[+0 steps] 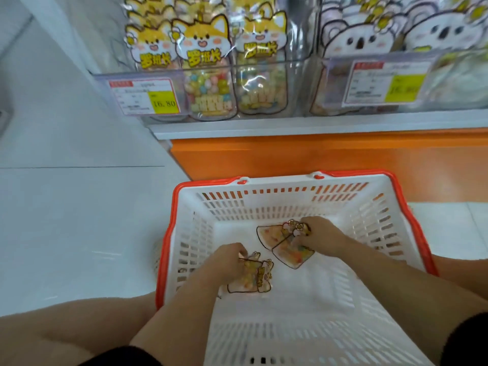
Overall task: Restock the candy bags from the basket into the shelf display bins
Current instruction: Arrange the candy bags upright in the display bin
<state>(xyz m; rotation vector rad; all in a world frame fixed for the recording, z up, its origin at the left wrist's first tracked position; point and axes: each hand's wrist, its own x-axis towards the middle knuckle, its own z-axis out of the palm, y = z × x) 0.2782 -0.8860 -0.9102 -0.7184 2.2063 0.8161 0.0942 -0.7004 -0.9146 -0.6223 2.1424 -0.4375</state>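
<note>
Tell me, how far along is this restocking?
Nearly finished, apparently. Done: the shelf bin already looks packed. In hand: the left hand grips the nearer candy bags, the right hand the farther bags, inside the basket. Left: lifting these last ones into the bin.

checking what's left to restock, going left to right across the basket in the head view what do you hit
basket rim → left hand, pinching → left candy bundle → right candy bundle → right hand, gripping that bundle → the rim again on the far right
</note>
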